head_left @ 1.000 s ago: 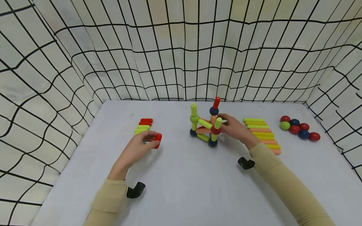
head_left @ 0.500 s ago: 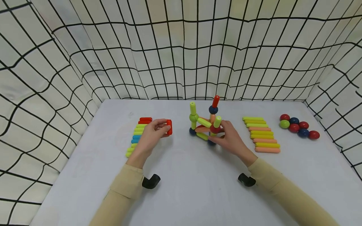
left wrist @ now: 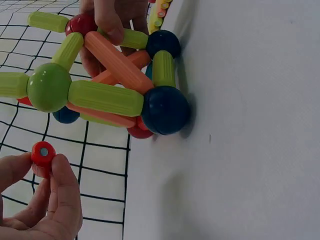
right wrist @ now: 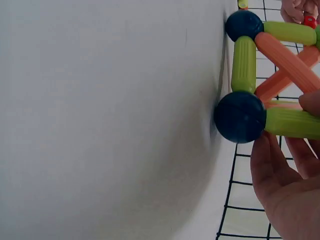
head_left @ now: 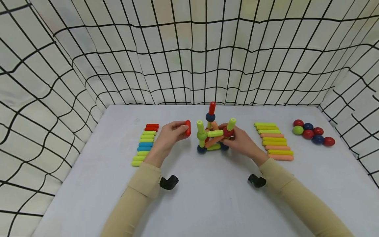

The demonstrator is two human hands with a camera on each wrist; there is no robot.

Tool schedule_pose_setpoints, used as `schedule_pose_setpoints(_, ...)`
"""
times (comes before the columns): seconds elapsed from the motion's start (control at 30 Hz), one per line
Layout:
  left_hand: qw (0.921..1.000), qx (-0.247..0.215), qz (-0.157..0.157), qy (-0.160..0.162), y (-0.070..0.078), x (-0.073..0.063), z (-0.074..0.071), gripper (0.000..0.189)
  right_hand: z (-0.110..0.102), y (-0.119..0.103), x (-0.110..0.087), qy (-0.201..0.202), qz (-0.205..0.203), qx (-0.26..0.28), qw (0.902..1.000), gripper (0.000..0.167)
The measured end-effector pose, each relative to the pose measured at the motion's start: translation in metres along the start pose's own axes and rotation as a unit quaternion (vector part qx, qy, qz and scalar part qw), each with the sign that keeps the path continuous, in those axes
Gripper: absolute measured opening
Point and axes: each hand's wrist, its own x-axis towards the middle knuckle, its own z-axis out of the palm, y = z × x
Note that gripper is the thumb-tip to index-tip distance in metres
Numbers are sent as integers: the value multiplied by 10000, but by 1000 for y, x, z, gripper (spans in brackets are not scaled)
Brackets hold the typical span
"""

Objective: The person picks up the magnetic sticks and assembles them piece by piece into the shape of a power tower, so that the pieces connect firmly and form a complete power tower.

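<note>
My left hand (head_left: 169,136) pinches a short red magnetic rod (head_left: 188,128) upright between thumb and fingers, just left of the structure. In the left wrist view the red rod (left wrist: 43,152) shows a round metal spot on its end. My right hand (head_left: 241,143) grips the right front upright of a built structure (head_left: 215,133) of magnetic rods and balls. In the right wrist view its fingers lie around a green rod (right wrist: 292,123) above a dark blue ball (right wrist: 240,117). Green rods stand up from the green and red upper balls; a red rod (head_left: 212,108) tops the rear blue ball.
Left of the structure lies a column of red, green and blue rods (head_left: 145,144). To the right are yellow, green and orange rods (head_left: 273,141) in a column. Several red, blue and green balls (head_left: 308,135) sit farther right. Black netting (head_left: 192,59) surrounds the white table (head_left: 201,197).
My left hand has carried the red rod rightward to beside the structure. My right hand has shifted its hold to the front upright, and the structure has turned, its red-tipped post now farther left.
</note>
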Motion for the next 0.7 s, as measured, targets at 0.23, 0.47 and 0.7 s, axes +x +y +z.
schedule_pose_setpoints(0.23, 9992, -133, -83, -375, 11, 18, 19, 40, -2, -1, 3, -185, 12, 90, 9998, 48)
schedule_pose_setpoints(0.47, 9984, -19, -216, -525, 19, 25, 34, 36, -1, 2, 4, -246, -112, 160, 9995, 46)
schedule_pose_setpoints(0.7, 9980, 253, -239, -534, 22, 26, 36, 35, -2, 3, 4, -222, -68, 155, 9996, 46)
